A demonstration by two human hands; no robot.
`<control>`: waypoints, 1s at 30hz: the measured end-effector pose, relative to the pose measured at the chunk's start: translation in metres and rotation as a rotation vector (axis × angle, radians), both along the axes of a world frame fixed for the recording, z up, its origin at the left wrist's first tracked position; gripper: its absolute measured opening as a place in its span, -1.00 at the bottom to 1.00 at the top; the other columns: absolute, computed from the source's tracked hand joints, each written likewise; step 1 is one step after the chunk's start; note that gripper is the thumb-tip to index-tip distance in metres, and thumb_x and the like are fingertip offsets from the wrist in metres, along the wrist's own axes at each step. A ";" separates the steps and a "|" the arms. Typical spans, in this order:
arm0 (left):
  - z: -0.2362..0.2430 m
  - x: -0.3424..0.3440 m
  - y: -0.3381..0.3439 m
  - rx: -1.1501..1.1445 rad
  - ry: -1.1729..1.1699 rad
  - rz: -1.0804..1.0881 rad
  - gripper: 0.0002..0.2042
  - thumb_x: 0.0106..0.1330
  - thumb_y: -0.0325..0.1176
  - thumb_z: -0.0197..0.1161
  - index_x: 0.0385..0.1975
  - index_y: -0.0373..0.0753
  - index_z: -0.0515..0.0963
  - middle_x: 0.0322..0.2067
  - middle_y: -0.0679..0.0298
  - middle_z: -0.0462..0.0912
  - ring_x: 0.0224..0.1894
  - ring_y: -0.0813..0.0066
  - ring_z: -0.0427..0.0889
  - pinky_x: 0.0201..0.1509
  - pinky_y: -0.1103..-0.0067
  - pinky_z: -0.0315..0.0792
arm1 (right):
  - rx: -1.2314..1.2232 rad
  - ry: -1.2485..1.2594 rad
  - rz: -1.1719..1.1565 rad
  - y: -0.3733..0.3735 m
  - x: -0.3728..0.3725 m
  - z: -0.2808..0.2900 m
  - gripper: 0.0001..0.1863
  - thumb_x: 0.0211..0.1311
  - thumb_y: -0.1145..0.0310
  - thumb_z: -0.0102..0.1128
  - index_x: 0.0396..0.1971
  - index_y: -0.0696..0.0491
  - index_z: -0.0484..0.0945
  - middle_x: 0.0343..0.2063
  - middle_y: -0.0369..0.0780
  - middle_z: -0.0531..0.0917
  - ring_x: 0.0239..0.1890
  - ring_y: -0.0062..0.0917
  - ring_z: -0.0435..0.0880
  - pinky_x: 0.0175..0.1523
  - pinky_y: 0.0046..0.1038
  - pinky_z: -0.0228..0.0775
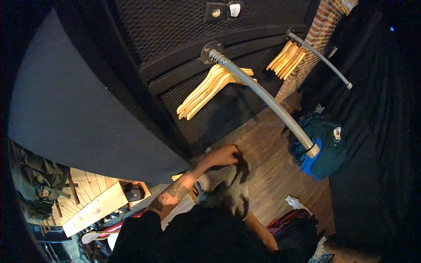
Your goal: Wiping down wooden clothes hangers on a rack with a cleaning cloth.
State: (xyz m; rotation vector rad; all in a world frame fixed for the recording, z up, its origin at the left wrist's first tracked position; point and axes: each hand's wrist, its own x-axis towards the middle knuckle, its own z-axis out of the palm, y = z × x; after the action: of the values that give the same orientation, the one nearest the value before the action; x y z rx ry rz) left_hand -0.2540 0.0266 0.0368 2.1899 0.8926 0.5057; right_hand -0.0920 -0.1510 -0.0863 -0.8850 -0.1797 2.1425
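Observation:
A grey and dark patterned garment (239,188) hangs bunched in front of my body. My left hand (227,155) is closed on its upper dark edge, the tattooed left forearm reaching in from the lower left. On the right, my bare forearm goes up behind the lower part of the cloth. The garment hides my right hand, so its fingers do not show. Beyond my hands, several wooden hangers (208,92) hang bunched at the wall end of a grey metal rail (272,103).
Farther right, a second rail (326,61) carries more wooden hangers (287,59) beside a brick column (322,26). Dark green and blue clothes (324,144) lie piled on the wooden floor (272,166). Another clothes pile (294,228) lies nearer. A dark panel (83,101) stands left.

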 end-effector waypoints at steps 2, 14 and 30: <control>-0.007 -0.009 0.009 0.002 0.083 0.050 -0.68 0.04 -0.33 0.27 -0.21 -0.34 0.57 -0.25 0.00 0.58 -0.18 0.09 0.55 -0.07 0.37 0.42 | 0.001 -0.009 -0.003 0.000 0.003 -0.002 -0.41 0.34 0.00 -0.22 0.20 0.12 0.28 0.17 -0.12 0.38 0.21 -0.29 0.34 0.27 -0.23 0.17; 0.043 -0.041 0.118 0.590 0.020 0.737 -0.63 0.08 -0.42 0.34 -0.12 -0.38 0.43 -0.19 -0.04 0.52 -0.09 -0.08 0.50 -0.04 0.30 0.42 | -0.032 -0.086 -0.110 -0.006 0.040 -0.003 -0.44 0.35 0.07 -0.20 0.21 0.13 0.26 0.18 -0.11 0.37 0.23 -0.30 0.32 0.28 -0.27 0.14; 0.026 0.001 0.178 0.354 0.072 0.682 -0.71 0.33 -0.30 -0.03 -0.01 -0.27 0.27 -0.25 -0.20 0.56 -0.19 -0.26 0.53 -0.14 0.02 0.39 | -0.062 -0.133 -0.215 -0.007 0.065 0.002 -0.48 0.37 0.17 -0.18 0.22 0.15 0.23 0.20 -0.11 0.35 0.24 -0.33 0.29 0.30 -0.34 0.10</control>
State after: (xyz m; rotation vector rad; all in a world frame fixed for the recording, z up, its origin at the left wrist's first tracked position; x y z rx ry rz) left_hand -0.2531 0.2046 0.0632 2.1753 1.7110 0.9701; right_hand -0.0266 -0.1581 -0.0845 -1.0358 -0.0818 1.9003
